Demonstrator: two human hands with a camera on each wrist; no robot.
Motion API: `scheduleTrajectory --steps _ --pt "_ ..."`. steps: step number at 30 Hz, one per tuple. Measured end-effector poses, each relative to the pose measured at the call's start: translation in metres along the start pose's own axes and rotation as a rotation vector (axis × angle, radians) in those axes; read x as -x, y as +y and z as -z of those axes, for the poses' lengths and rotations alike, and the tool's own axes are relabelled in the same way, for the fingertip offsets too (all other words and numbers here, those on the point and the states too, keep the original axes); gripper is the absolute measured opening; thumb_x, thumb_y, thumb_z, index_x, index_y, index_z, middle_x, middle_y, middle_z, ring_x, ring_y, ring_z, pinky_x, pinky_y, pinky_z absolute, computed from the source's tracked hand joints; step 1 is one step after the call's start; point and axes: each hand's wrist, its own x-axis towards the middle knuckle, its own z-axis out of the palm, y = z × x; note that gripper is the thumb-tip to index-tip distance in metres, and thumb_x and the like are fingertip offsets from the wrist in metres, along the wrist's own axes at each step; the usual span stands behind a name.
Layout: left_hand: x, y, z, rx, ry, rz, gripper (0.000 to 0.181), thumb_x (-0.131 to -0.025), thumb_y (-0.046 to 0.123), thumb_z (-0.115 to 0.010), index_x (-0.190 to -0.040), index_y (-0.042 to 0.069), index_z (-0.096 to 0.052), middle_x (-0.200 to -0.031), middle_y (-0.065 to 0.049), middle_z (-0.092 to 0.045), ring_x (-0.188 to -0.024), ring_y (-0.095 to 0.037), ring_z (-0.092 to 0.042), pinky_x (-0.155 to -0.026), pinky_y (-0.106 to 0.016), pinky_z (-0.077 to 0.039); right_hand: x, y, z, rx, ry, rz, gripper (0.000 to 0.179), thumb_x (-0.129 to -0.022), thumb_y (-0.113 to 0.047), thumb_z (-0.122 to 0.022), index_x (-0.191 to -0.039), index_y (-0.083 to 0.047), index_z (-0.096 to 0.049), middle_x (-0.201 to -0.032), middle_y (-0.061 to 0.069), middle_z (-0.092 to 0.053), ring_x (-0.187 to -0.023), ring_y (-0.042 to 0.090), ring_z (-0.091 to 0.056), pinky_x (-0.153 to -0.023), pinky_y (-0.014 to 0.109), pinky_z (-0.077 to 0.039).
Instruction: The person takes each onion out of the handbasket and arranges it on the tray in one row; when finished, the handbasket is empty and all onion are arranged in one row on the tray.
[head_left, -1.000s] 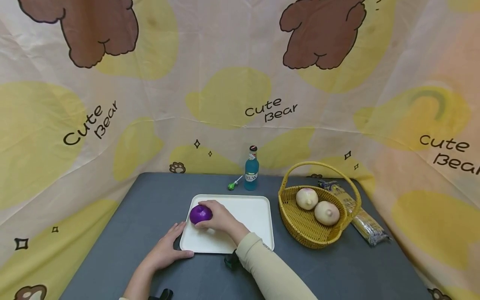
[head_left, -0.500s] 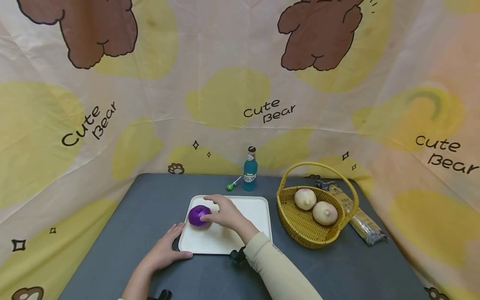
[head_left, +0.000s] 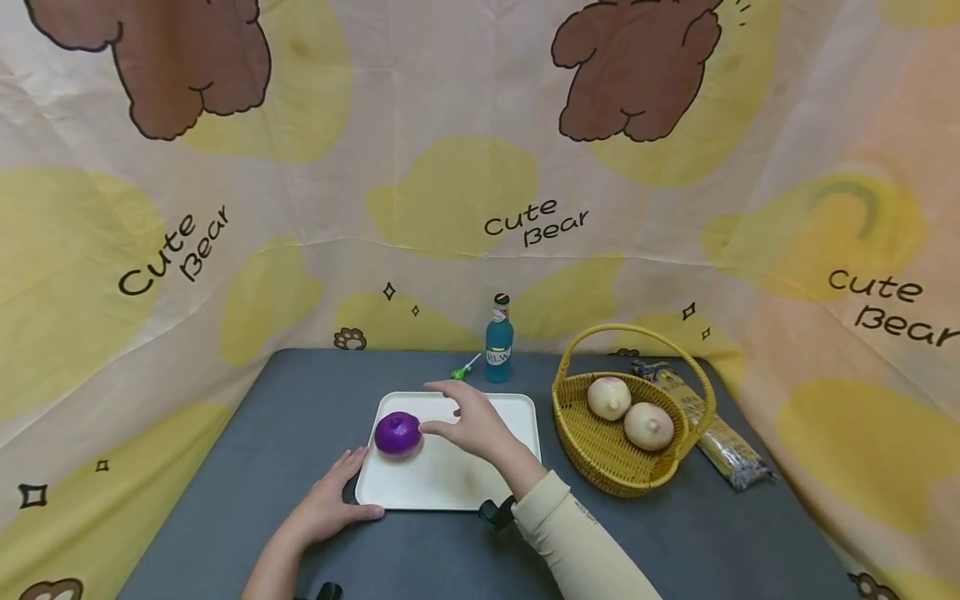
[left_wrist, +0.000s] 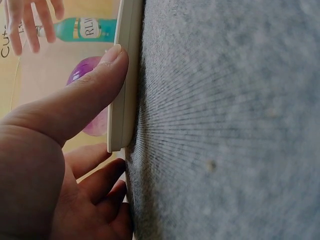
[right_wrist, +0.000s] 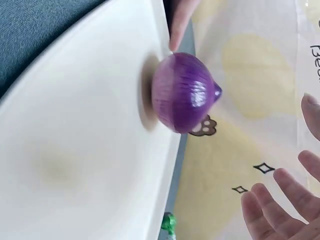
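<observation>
A purple onion (head_left: 398,434) sits on the left part of a white rectangular tray (head_left: 468,481). My left hand (head_left: 327,498) rests at the tray's near left corner, its thumb along the front rim and its fingers beside the left edge. In the left wrist view the thumb tip lies against the rim, and the onion shows partly behind it. My right hand (head_left: 480,425) hovers over the tray just right of the onion, thumb and fingers spread with nothing between them. The right wrist view shows the onion (right_wrist: 182,93) standing apart from those fingers, its pointed tip up.
Right of the tray stands a yellow wicker basket (head_left: 600,471) with two whitish onions (head_left: 609,398) in it. A clear-and-yellow packet (head_left: 731,450) lies behind the basket. At the back are a blue bottle (head_left: 498,343) and a green lollipop (head_left: 460,373).
My right hand has let go of the purple onion and drawn back to the right, its fingers spreading. The onion stays on the tray, and my left hand keeps its place at the corner.
</observation>
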Motion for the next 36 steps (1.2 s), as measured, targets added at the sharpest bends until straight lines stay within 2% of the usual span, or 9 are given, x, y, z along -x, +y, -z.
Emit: scheduleTrajectory --steps 7,16,23,30,36 --pt "0.001 -0.002 0.0 -0.003 0.006 -0.012 0.114 -0.071 0.052 -0.087 -0.16 0.008 -0.03 -0.164 -0.02 -0.029 -0.153 -0.047 -0.016 -0.113 -0.073 -0.023 0.012 0.0 0.016 0.001 0.032 0.005 0.064 -0.089 -0.036 -0.079 -0.146 -0.021 -0.054 -0.149 0.001 -0.054 -0.134 0.024 -0.053 -0.097 0.048 -0.055" --pt "0.003 0.001 0.001 -0.007 0.0 -0.024 0.113 -0.073 0.05 -0.087 -0.159 0.006 -0.029 -0.164 -0.021 -0.028 -0.152 -0.047 -0.016 -0.113 -0.072 -0.024 0.029 0.006 0.037 0.036 0.089 0.01 0.065 -0.088 -0.036 -0.08 -0.145 -0.019 -0.055 -0.149 0.001 -0.055 -0.135 0.023 -0.053 -0.095 0.044 -0.057" --pt "0.004 0.004 0.003 -0.013 0.0 -0.028 0.112 -0.074 0.048 -0.087 -0.159 0.006 -0.029 -0.164 -0.022 -0.028 -0.152 -0.047 -0.016 -0.113 -0.072 -0.025 0.039 0.017 0.055 0.038 0.167 0.006 0.065 -0.086 -0.032 -0.082 -0.144 -0.021 -0.056 -0.146 0.004 -0.056 -0.133 0.026 -0.055 -0.093 0.046 -0.057" --pt "0.005 0.006 0.004 -0.008 -0.003 -0.021 0.111 -0.074 0.048 -0.087 -0.159 0.006 -0.029 -0.164 -0.022 -0.028 -0.152 -0.047 -0.016 -0.113 -0.072 -0.025 0.048 0.025 0.074 0.028 0.239 -0.035 0.064 -0.084 -0.031 -0.084 -0.142 -0.024 -0.059 -0.145 0.004 -0.057 -0.13 0.029 -0.057 -0.094 0.045 -0.057" --pt "0.004 0.006 0.003 -0.003 -0.003 -0.019 0.113 -0.073 0.049 -0.087 -0.16 0.006 -0.028 -0.164 -0.022 -0.027 -0.152 -0.048 -0.015 -0.113 -0.072 -0.024 0.057 0.032 0.088 0.017 0.255 -0.066 0.064 -0.084 -0.031 -0.084 -0.142 -0.023 -0.058 -0.145 0.006 -0.057 -0.131 0.032 -0.056 -0.095 0.049 -0.056"
